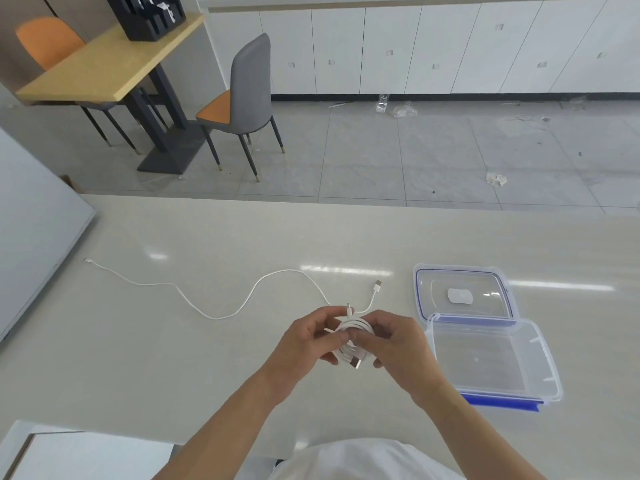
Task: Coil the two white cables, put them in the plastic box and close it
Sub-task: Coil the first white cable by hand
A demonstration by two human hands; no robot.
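A coiled white cable (353,329) sits between my two hands above the pale table, its USB plug (356,362) sticking out below. My left hand (304,341) and my right hand (398,337) both pinch the coil. A second white cable (214,315) lies uncoiled on the table, snaking from its left end (88,260) to the plug (377,285) just beyond my hands. The clear plastic box (540,358) with blue clips stands open at the right. Its lid (509,292) lies flat behind it.
The table's far edge (311,199) runs across the middle of the view, with tiled floor beyond. A grey chair (249,98) and a wooden table (104,64) stand far off. A white board (34,220) leans at the left.
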